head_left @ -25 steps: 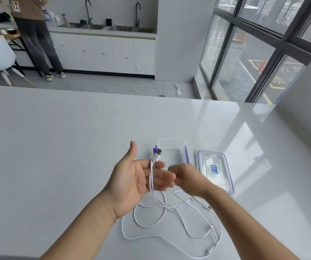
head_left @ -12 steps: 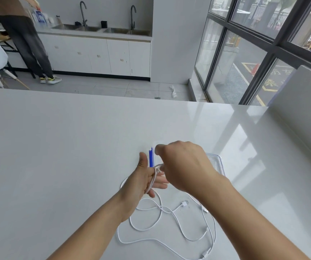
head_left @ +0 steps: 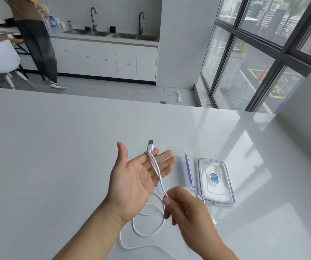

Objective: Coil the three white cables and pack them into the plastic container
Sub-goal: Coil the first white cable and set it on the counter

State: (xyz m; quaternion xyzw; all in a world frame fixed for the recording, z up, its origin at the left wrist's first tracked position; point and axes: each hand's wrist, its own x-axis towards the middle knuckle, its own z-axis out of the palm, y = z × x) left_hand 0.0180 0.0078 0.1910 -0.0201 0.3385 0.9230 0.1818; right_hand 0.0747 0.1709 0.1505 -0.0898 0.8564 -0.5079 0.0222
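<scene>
White cable [head_left: 155, 166], coiling stage: looped over flat, spread left hand [head_left: 134, 177], strand pinched by right hand [head_left: 184, 209]; next, likely more turns round the fingers, then into plastic container [head_left: 180, 166].

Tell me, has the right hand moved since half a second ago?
Yes. The right hand came back toward the person: it covered the container then, and now sits nearer than it, pinching the cable.

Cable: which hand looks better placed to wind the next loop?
Probably right: the right hand pinches the cable beside the left hand, which lies open, palm up, with a loop across it.
</scene>
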